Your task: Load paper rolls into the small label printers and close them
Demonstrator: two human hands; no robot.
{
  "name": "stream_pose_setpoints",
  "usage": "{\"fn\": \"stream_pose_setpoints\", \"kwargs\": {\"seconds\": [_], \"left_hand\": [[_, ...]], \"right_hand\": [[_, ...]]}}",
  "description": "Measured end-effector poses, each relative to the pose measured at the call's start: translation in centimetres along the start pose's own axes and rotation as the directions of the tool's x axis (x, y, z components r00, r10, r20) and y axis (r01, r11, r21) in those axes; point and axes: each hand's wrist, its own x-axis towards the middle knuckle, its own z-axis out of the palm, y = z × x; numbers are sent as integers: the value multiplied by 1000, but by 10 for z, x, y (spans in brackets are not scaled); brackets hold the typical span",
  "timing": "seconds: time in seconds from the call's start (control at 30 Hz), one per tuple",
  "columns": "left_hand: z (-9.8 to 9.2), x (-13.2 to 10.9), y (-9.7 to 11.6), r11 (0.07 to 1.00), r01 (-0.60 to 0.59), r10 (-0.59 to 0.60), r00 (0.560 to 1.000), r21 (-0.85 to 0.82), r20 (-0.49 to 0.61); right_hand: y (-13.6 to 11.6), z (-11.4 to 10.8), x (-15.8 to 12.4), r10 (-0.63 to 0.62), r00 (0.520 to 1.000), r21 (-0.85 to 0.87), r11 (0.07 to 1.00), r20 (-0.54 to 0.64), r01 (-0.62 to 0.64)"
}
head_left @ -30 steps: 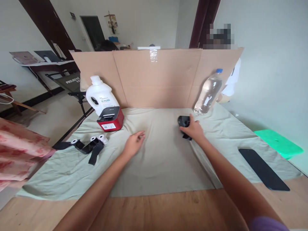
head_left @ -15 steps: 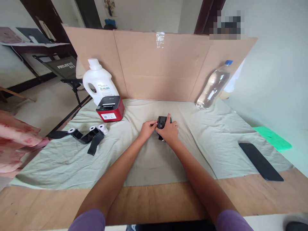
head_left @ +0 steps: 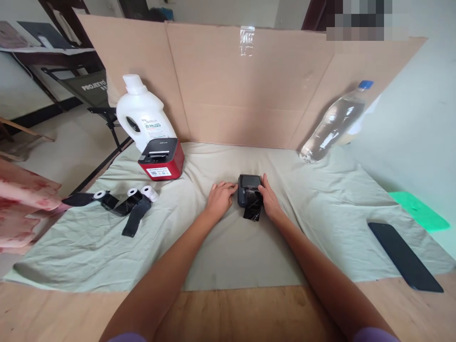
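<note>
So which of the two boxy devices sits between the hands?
The black device, between the left hand and right hand, with a dark strip at its front; the other, a red, black-topped box, stands before the white jug.

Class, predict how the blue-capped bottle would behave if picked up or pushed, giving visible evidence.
The bottle is probably heavy for its size, since it looks nearly full of liquid. Pushed high, it might tip, being tall and narrow. Its smooth sides may slip.

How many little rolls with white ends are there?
3: the left roll, the middle roll and the right roll, in a row in front of the red box. Others could be hidden.
</note>
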Motion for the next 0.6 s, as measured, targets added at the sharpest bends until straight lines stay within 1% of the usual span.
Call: {"fn": "stream_pose_setpoints", "kwargs": {"seconds": [0.07, 0.13, 0.23, 0.3, 0.37, 0.47, 0.6], "left_hand": [[0, 0, 3, 1000, 10, -10, 1000, 16, -11], [1, -1, 7, 998, 57, -58, 997, -27, -45], [5, -2, 11, 969, 159, -179, 979, -189, -98], [8, -1, 11, 933, 211, -248, 964, -292, -97], [10, -1, 10, 907, 236, -280, 956, -349, -82], [11, 0, 8, 899, 219, -268, 960, -380, -81], [10, 0, 7, 901, 192, -243, 966, -389, -87]], "right_hand": [[-2, 1, -2, -12, 1000, 6, 1000, -22, 13], [-3, 2, -7, -31, 995, -9, 999, -99, 31], [-1, 1, -17, -72, 967, -35, 997, -246, 65], [1, 0, -18, -96, 958, -17, 995, -272, 95], [1, -1, -14, -118, 963, 34, 991, -242, 130], [-2, -5, 4, -138, 976, 83, 985, -167, 154], [-9, -12, 29, -153, 986, -1, 988, -60, 154]]}}
